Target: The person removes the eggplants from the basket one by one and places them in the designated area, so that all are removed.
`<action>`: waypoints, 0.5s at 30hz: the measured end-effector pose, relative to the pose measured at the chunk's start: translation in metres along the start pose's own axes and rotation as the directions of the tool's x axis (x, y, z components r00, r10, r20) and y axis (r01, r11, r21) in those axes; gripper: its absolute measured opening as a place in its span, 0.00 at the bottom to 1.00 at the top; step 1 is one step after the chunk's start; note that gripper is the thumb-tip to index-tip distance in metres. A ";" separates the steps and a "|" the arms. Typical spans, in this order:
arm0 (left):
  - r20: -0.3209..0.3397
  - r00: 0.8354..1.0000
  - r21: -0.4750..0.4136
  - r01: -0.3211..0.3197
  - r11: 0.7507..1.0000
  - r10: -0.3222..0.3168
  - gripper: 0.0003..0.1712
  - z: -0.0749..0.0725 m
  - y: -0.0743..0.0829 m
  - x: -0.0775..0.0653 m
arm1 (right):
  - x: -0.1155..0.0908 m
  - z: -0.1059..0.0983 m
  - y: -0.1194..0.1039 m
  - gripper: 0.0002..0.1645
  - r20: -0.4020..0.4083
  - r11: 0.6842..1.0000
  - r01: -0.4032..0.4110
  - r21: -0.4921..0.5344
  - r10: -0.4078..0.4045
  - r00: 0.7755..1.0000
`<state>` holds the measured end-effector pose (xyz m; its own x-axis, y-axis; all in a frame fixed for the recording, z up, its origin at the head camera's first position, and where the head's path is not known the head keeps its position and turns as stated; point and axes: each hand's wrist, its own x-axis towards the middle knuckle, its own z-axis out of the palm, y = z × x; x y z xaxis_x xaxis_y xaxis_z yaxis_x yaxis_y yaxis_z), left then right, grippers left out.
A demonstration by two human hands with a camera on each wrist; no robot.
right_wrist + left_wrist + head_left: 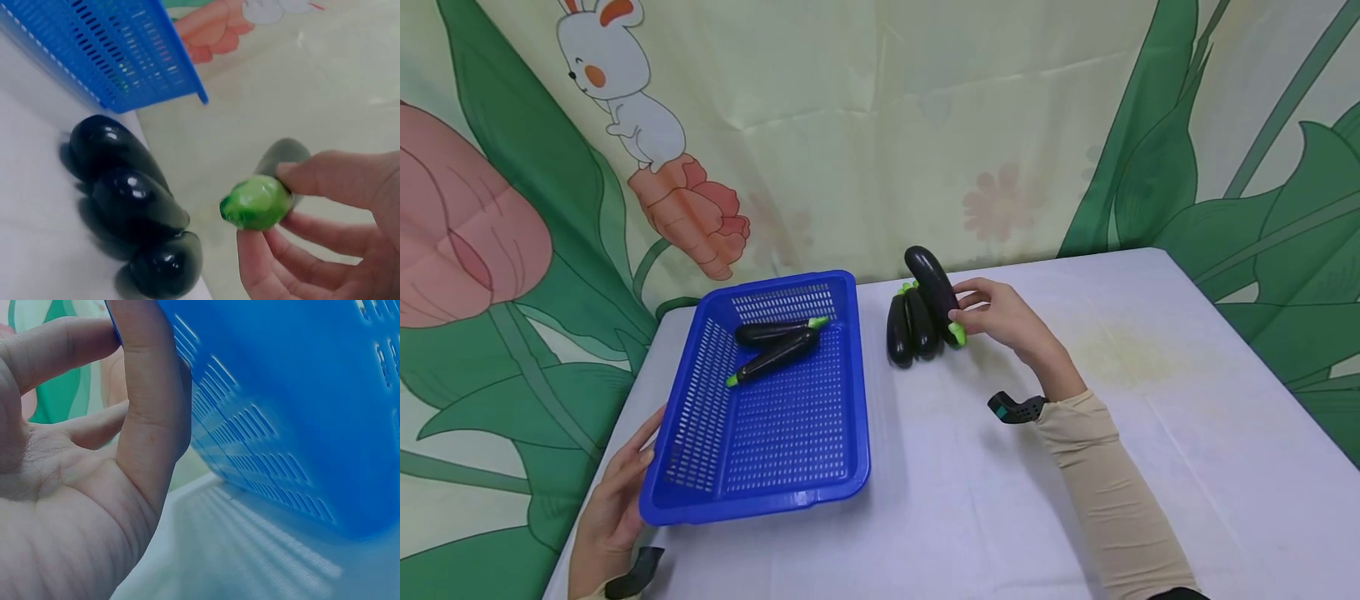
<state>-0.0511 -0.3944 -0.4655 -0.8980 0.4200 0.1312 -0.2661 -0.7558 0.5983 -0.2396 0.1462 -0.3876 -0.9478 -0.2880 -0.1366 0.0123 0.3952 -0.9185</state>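
My right hand [1000, 317] pinches a dark purple eggplant [931, 279] between thumb and fingers near its green cap [256, 203]. Close beside it, several more eggplants [899, 332] lie side by side on the table; the right wrist view shows their rounded ends [134, 200]. At the left, my left hand [617, 500] grips the side rim of a blue slotted plastic basket [859, 400], its fingers bent against the rim in the left wrist view. Inside the basket lie two eggplants [778, 354], one slanting close to the other.
A white cloth covers the table [970, 500]. Behind its far edge hangs a printed curtain [865, 125] with leaves, flowers and a rabbit. The basket's right wall stands a short way left of the loose eggplants.
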 end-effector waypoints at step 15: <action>-0.041 0.999 0.053 -0.009 0.999 0.011 0.39 0.001 0.002 0.001 | 0.009 -0.013 0.020 0.34 -0.105 0.993 -0.121 -0.011 0.119 0.987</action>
<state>-0.0518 -0.3950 -0.4637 -0.9144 0.3909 0.1054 -0.2392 -0.7317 0.6382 -0.2520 0.1633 -0.4019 -0.9677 -0.1459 -0.2055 0.1233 0.4369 -0.8910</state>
